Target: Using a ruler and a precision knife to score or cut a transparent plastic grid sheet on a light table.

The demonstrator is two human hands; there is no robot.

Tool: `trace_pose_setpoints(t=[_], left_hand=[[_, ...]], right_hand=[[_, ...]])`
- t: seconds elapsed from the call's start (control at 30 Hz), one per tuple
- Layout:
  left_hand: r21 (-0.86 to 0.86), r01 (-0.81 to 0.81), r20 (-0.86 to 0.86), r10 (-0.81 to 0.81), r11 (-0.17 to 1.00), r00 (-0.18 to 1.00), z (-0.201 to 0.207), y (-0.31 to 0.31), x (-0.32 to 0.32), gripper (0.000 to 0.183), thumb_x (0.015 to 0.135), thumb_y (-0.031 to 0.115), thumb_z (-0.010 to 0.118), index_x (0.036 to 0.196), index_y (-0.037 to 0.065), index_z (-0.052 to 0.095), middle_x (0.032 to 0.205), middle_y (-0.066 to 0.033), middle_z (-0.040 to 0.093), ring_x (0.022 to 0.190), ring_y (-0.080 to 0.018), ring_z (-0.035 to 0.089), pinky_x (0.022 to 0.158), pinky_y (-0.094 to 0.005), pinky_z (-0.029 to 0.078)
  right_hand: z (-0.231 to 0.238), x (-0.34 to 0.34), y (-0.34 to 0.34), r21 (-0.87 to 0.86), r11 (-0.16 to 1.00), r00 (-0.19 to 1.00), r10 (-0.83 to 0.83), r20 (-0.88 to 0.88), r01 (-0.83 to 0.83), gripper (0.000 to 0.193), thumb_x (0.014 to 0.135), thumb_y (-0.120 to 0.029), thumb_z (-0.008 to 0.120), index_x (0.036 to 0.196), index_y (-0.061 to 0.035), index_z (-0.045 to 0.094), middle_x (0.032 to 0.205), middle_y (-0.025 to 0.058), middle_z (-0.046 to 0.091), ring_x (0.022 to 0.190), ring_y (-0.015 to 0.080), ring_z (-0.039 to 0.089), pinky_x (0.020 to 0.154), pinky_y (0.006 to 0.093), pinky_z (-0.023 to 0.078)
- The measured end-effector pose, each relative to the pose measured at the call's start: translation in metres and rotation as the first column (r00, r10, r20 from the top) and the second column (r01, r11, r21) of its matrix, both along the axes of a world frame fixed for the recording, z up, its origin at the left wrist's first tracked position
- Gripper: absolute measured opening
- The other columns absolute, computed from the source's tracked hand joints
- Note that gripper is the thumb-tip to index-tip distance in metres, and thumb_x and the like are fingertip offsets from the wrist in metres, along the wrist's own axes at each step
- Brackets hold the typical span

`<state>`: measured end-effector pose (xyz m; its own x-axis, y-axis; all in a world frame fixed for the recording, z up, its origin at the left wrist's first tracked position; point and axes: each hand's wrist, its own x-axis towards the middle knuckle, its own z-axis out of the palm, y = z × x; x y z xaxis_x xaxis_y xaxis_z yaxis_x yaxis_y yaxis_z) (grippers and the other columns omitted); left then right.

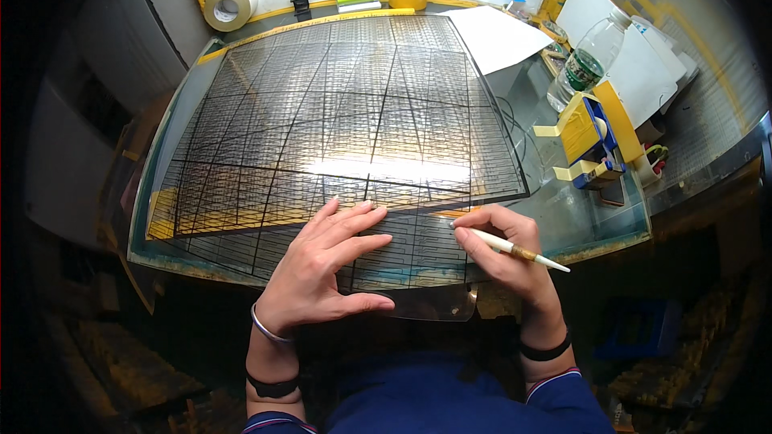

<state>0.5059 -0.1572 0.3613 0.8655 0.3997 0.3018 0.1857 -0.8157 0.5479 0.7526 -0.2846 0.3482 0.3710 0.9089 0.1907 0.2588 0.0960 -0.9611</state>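
A round white tape roll (pixel 228 6) sits left of glossy, see-through sheeting (pixel 322 124) densely ruled in black, which lies on a glass tabletop (pixel 555 229). The left hand (pixel 320 261) is palm-down over the sheeting's near part, fingers spread; the right hand (pixel 516 275) pinches a slim, tapered, brown-banded white stylus (pixel 523 253). The sheeting extends beneath and beyond both hands. Farther right stands a clear plastic bottle (pixel 591 59).

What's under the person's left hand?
Beneath the left hand is a gridded sheet, its dark lines visible on either side. Whatever is directly below the hand is covered.
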Motion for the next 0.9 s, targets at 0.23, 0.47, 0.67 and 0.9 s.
trace_pose_setpoints(t=[0.23, 0.47, 0.67, 0.9], left_hand=[[-0.005, -0.007, 0.003, 0.007, 1.000, 1.000, 0.001, -0.001, -0.001, 0.076, 0.065, 0.053, 0.091, 0.125, 0.010, 0.072, 0.144, -0.0141, 0.061, 0.141, -0.0334, 0.052, 0.122, -0.0571, 0.028], [-0.001, -0.007, 0.002, 0.007, 1.000, 1.000, 0.000, 0.000, -0.001, 0.077, 0.065, 0.054, 0.091, 0.125, 0.010, 0.072, 0.144, -0.0142, 0.061, 0.141, -0.0332, 0.052, 0.122, -0.0572, 0.028], [0.022, 0.004, 0.001, -0.004, 1.000, 1.000, 0.003, -0.001, 0.000, 0.073, 0.069, 0.052, 0.090, 0.125, 0.008, 0.070, 0.143, -0.0139, 0.061, 0.139, -0.0325, 0.053, 0.121, -0.0564, 0.030], [0.023, 0.005, 0.006, -0.005, 1.000, 1.000, 0.005, -0.001, 0.000, 0.071, 0.071, 0.050, 0.089, 0.125, 0.008, 0.069, 0.144, -0.0133, 0.061, 0.139, -0.0318, 0.053, 0.121, -0.0563, 0.031]], right_hand=[[0.010, 0.011, -0.003, 0.032, 0.975, 0.917, 0.196, 0.348, -0.221, 0.009, 0.081, -0.006, 0.078, 0.089, -0.0022, 0.076, 0.076, 0.0104, 0.072, 0.067, 0.0194, 0.069, 0.063, 0.0304, 0.052], [0.007, 0.002, -0.002, -0.032, 0.998, 0.987, 0.062, 0.150, -0.058, 0.010, 0.085, -0.008, 0.079, 0.090, -0.0004, 0.076, 0.081, 0.0109, 0.074, 0.069, 0.0173, 0.068, 0.063, 0.0296, 0.052], [0.007, 0.004, -0.001, 0.020, 0.997, 0.971, 0.063, 0.229, -0.069, 0.009, 0.084, -0.008, 0.080, 0.087, -0.0007, 0.075, 0.079, 0.0096, 0.073, 0.069, 0.0162, 0.068, 0.063, 0.0293, 0.051], [0.016, 0.009, -0.004, 0.027, 0.951, 0.902, 0.283, 0.325, -0.308, 0.008, 0.085, -0.009, 0.081, 0.086, -0.0021, 0.077, 0.079, 0.0085, 0.073, 0.070, 0.0177, 0.069, 0.064, 0.0302, 0.050]])
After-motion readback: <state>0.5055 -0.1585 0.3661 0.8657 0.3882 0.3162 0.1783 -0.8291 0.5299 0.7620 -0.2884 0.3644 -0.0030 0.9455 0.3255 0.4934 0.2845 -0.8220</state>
